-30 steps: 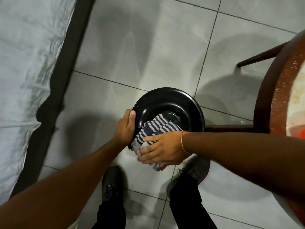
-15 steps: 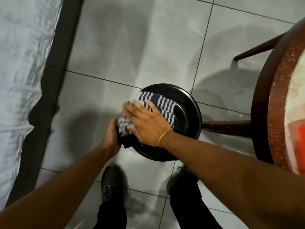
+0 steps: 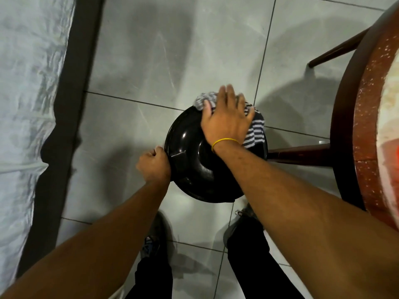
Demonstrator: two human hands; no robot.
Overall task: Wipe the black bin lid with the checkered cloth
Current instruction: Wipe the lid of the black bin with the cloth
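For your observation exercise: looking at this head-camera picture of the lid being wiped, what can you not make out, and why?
- Head view: most of the checkered cloth is hidden under the right hand.
- The far part of the black bin lid is covered by hand and cloth.
- The left hand fingers curl under the rim, out of sight.
- The wooden table is cut off by the right edge.

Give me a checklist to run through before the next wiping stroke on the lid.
1. Left hand grips the black bin lid at its rim: ok.
2. Right hand lies flat on the checkered cloth: ok.
3. Cloth touches the lid: ok.
4. Cloth stays within the lid's edge: not ok, it bunches past the far rim.
5. Near part of the lid is clean: cannot tell.
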